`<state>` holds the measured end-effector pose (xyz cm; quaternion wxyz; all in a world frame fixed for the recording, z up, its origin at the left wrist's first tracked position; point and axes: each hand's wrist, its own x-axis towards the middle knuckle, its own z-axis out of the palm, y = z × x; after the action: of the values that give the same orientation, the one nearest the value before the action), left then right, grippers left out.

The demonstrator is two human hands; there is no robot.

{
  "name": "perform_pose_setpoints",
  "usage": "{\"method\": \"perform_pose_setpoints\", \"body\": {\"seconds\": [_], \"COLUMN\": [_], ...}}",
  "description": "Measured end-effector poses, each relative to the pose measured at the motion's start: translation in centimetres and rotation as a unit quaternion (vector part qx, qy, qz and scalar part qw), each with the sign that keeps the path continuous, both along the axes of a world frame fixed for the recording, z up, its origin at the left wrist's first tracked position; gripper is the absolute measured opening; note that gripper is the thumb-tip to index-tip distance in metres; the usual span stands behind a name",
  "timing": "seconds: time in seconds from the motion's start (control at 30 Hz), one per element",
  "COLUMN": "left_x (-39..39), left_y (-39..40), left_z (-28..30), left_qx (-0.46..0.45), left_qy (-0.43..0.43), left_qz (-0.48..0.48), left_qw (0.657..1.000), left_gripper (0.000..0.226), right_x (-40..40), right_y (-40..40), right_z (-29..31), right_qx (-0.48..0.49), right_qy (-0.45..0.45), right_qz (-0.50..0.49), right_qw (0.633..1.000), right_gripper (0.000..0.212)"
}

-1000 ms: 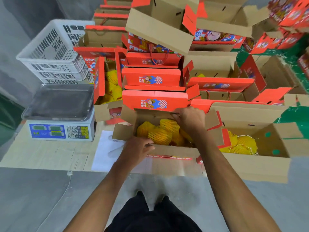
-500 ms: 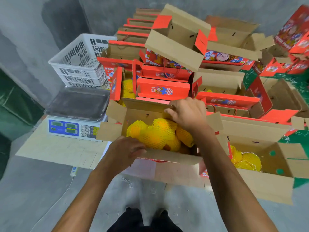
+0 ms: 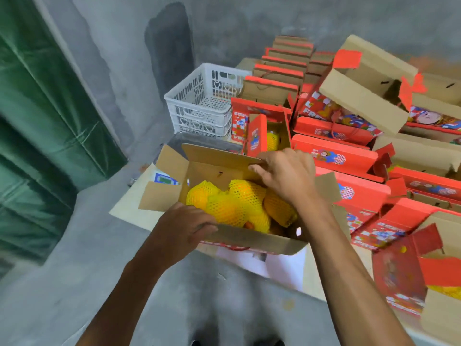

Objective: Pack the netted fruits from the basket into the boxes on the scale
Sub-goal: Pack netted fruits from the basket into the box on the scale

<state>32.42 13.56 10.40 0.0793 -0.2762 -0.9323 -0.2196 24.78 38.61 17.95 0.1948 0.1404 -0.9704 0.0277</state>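
Observation:
An open cardboard box [image 3: 212,168] full of yellow netted fruits [image 3: 232,203] hangs in the air in front of me, held by both hands. My left hand [image 3: 184,228] grips the box's near wall, thumb inside the rim. My right hand [image 3: 287,176] grips the far flap at its top edge. The scale [image 3: 192,142] lies behind the box, mostly hidden; only a strip of its grey pan and a bit of its blue panel show. A white plastic basket [image 3: 202,101] stands beyond it.
Many red and brown gift boxes [image 3: 344,156] are stacked to the right, some open with fruit inside. A low cardboard-covered platform [image 3: 129,206] lies under the box. A green tarp [image 3: 37,116] hangs at left; grey concrete floor is below.
Both hands have lifted the fruit-filled box off the platform and carried it left, over the scale. My view has swung left toward the wall and tarp.

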Motion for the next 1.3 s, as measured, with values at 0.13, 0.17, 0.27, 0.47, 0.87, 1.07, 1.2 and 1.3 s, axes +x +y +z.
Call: {"method": "perform_pose_setpoints", "body": {"seconds": [0.13,0.17,0.27,0.47,0.87,1.07,1.2,1.3], "left_x": [-2.3,-2.9,-5.0,-11.7,-25.9,-32.0,-34.4,-35.9], "left_y": [-6.9,-8.5,-12.3,-16.3,-17.1,-17.6,-17.8,-18.2], "left_z": [0.9,1.0,1.1,1.2,0.8,-0.9,-2.0,-2.6], "left_qx": [-0.035,-0.057,-0.072,0.026,0.068,0.095,0.072,0.055], "left_qy": [0.026,0.043,0.044,0.012,-0.003,-0.067,-0.059,-0.063], "left_qz": [-0.012,-0.020,-0.022,0.019,-0.015,-0.052,-0.099,-0.111], "left_qw": [0.999,0.997,0.996,0.999,0.998,0.992,0.991,0.990], "left_gripper": [0.042,0.039,0.041,0.029,0.022,0.024,0.022,0.039], "right_x": [-2.1,-2.8,-5.1,-11.1,-23.9,-29.4,-31.7,-32.4], "right_y": [-6.7,-8.1,-11.5,-16.0,-17.4,-17.3,-17.6,-18.2], "right_z": [0.0,0.0,-0.1,1.3,1.7,0.0,-0.7,-1.5], "right_qx": [-0.005,-0.001,-0.007,0.016,0.014,0.024,0.030,0.040], "right_qy": [0.016,0.014,0.016,0.023,0.038,-0.002,-0.053,-0.077], "right_qz": [-0.008,-0.012,-0.007,-0.019,-0.044,-0.070,-0.104,-0.138], "right_qw": [1.000,1.000,1.000,0.999,0.998,0.997,0.993,0.987], "right_gripper": [0.035,0.036,0.040,0.039,0.031,0.034,0.038,0.039]}}
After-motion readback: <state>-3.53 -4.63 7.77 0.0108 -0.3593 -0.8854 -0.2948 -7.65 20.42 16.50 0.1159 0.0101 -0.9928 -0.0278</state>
